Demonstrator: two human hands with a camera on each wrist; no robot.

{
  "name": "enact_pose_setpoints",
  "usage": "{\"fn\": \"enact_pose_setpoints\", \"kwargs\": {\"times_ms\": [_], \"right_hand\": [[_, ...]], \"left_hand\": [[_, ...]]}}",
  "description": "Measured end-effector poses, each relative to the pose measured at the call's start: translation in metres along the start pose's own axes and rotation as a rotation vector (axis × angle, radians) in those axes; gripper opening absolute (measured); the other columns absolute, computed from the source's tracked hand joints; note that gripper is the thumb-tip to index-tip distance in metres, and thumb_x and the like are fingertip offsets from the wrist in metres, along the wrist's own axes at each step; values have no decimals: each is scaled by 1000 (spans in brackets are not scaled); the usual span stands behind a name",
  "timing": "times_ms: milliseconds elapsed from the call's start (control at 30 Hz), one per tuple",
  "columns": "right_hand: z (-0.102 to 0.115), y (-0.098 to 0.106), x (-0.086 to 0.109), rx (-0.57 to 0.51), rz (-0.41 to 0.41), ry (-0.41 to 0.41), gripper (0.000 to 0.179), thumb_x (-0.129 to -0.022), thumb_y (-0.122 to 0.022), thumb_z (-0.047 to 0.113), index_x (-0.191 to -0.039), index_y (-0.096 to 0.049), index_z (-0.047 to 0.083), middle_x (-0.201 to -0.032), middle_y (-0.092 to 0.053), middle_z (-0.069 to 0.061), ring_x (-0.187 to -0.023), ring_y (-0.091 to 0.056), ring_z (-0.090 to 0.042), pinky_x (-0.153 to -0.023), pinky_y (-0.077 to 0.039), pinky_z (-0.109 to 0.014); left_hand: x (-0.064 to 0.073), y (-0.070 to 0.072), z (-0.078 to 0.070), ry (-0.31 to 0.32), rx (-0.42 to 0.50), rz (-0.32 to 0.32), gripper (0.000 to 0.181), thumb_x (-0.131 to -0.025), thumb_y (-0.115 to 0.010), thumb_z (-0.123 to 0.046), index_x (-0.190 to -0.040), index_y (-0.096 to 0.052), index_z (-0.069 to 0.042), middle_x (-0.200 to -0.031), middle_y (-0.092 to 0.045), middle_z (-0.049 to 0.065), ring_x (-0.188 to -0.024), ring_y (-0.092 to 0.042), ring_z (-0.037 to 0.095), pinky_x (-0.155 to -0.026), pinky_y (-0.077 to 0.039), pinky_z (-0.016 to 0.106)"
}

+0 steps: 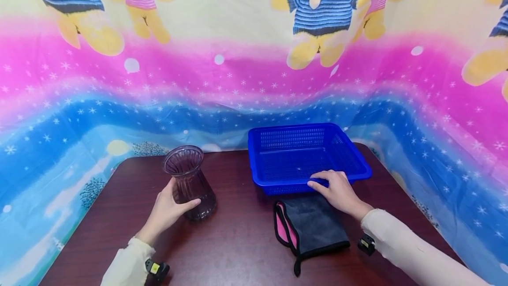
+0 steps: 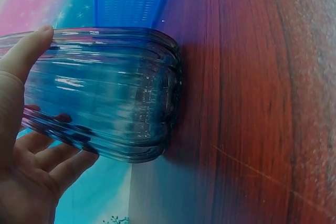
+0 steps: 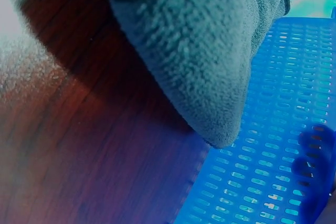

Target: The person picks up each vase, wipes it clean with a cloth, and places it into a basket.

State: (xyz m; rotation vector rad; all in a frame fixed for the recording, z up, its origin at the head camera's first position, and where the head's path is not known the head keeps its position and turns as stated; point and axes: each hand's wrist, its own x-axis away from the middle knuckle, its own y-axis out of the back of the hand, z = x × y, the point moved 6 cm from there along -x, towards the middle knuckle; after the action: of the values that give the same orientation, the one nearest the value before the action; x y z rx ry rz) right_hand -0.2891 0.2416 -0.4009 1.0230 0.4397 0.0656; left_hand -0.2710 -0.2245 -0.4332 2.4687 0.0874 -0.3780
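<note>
My left hand (image 1: pixel 168 208) grips a tinted, see-through ribbed vase (image 1: pixel 193 189) with a flared mouth. The thumb lies across its front, and the fingers reach behind it. Seen from the left wrist, the vase's base (image 2: pixel 157 95) is close to the tabletop. My right hand (image 1: pixel 337 191) holds the near rim of a blue plastic basket (image 1: pixel 278 185), its fingers over the edge. Through the basket's slotted wall (image 3: pixel 257 182), the right wrist view shows those fingers as dark shapes. Just below that hand lies a folded grey cloth (image 1: pixel 317 226) with pink inside and black edging.
A dark red-brown wooden table (image 1: pixel 234 250) carries everything. Behind it and along both sides hangs a patterned curtain (image 1: pixel 222 83) with bears and snowflakes. The cloth's black hanging loop (image 1: pixel 296 268) points toward the front of the table.
</note>
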Motion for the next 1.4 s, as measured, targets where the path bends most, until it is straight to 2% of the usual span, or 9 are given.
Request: {"fn": "enact_pose_setpoints", "kwargs": {"times_ms": [300, 500, 767, 967, 1400], "right_hand": [[0, -1, 0, -1, -2, -6, 34, -96, -69, 32, -116, -75, 5, -114, -76, -12, -112, -67, -34, -99, -35, -55], [0, 1, 1, 3, -8, -6, 33, -96, -69, 32, -116, -75, 6, -113, -77, -12, -112, -67, -34, -98, -36, -55], [-1, -1, 1, 0, -9, -5, 34, -96, -69, 33, -116, -75, 6, -113, -77, -11, -112, -67, -33, -98, -37, -56], [-2, -1, 0, 1, -15, 0, 33, -96, -70, 33, -115, -76, 6, -112, -77, -11, -111, -67, -33, -97, -37, -55], [-2, -1, 0, 0, -10, -6, 34, -96, -69, 33, -116, -76, 7, -113, -77, -11, -111, -67, -33, -98, -36, -55]], "left_hand": [[0, 3, -7, -14, -46, -39, 78, -78, -87, -34, -141, -49, -7, -130, -67, 19, -116, -68, 33, -97, -55, 50], [-4, 8, -16, -27, -33, -58, 76, -77, -88, -31, -140, -51, -9, -127, -68, 17, -110, -70, 30, -90, -58, 38], [-5, 10, -28, -22, -61, -69, 82, -77, -88, -36, -144, -49, -10, -132, -67, 20, -120, -66, 36, -98, -54, 55], [-8, 14, -36, -20, -70, -81, 82, -76, -88, -37, -144, -50, -10, -134, -66, 20, -123, -64, 37, -100, -53, 57], [-23, 19, -59, -97, -57, -115, 85, -74, -90, -36, -146, -49, -19, -138, -64, 15, -126, -60, 35, -102, -49, 60]]}}
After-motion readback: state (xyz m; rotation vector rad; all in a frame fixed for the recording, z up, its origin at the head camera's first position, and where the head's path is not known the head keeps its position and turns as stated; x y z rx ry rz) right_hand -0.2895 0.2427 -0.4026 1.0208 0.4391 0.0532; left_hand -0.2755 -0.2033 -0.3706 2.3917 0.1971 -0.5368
